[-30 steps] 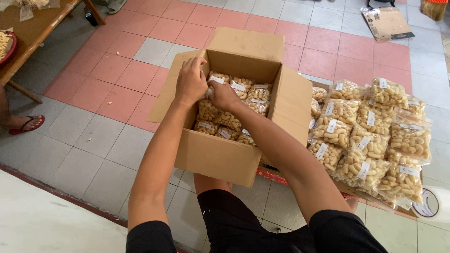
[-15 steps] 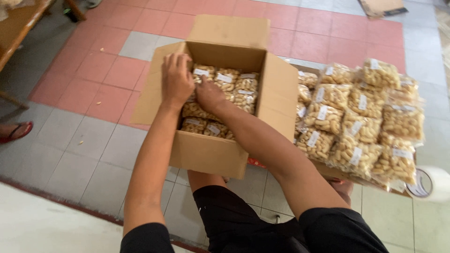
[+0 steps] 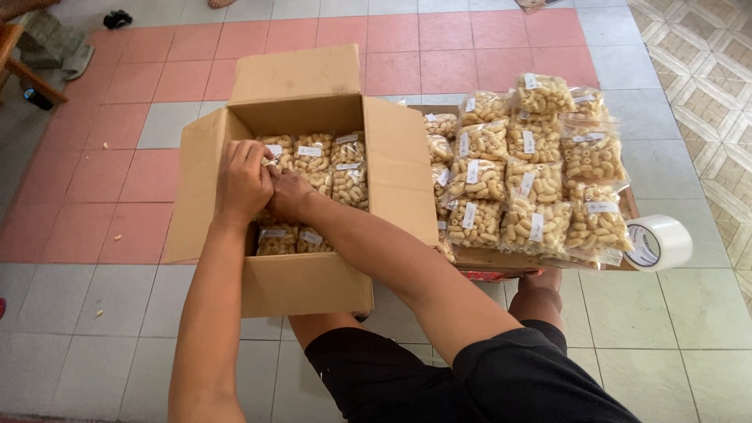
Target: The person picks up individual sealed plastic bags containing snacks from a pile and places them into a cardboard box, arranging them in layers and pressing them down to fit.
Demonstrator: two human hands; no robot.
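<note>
Where hands (image 3: 266, 184) meet: snack packets (image 3: 329, 160) (clear, labelled).

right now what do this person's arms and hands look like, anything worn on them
Both arms are bare from the short black sleeves at the shoulders down to the fingertips. The left hand and the right hand wear no gloves, and no watch, bracelet or ring shows on either wrist or on the fingers in view. Black shorts cover the lap below the arms.

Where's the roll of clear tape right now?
In the head view, the tape roll lies on the floor at far right, against the corner of the tray stacked with snack bags.
</note>
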